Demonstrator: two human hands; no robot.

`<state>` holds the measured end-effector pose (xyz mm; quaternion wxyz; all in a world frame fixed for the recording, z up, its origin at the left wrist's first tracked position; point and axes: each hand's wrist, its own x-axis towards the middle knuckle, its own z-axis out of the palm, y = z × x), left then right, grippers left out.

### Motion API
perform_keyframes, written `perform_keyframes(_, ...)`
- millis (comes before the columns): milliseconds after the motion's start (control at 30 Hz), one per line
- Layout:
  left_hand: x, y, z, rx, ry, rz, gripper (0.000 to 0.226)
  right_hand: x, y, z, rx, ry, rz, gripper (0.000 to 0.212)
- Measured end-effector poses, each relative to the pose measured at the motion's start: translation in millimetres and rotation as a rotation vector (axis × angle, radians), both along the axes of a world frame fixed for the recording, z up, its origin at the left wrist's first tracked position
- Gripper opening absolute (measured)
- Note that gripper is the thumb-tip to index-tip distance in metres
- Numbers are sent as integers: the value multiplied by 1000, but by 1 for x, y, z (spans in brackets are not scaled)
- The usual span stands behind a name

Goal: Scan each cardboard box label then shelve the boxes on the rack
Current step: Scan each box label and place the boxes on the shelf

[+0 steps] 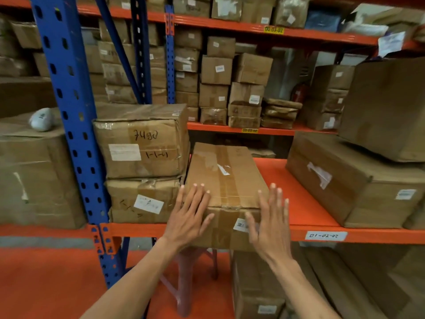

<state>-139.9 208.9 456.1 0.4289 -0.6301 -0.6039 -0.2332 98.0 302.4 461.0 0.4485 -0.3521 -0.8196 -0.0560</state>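
Brown cardboard box (226, 178), sealed with brown tape, white label (240, 225) attached. Shelf (305, 203) finished in orange; upright (69, 107) painted blue. White scanner (41, 119) noted. Yellow tag (273, 29) printed in black.

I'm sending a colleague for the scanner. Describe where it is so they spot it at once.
Find the blue rack post. Just left of it, the scanner lies on a big box. It is the only white, rounded thing among brown cartons.
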Motion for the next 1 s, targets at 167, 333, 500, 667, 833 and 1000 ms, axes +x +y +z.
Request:
perform_keyframes(167, -14, 0, -14, -58, 132, 35, 78, -17, 15, -39, 116, -97, 17, 78)
perform_keyframes(333, -18, 22, -1, -185, 101, 98, 75, -32, 57, -33, 102, -133, 44, 77)
perform_keyframes(500, -36, 34, 6, -252, 136, 136, 74, -50, 73, -31, 112, -141, 33, 76)
perform_keyframes(667, -41, 39, 8, -268, 127, 134, 74, -54, 79, -31, 90, -161, 29, 75)
perform_keyframes(833, -40, 41, 17, -342, 120, 158, 74, -54, 82, -23, 46, -244, 15, 76)
perform_keyframes(1000, -29, 40, 23, -454, 74, 236, 77, -51, 79, -13, -90, -369, -29, 80)
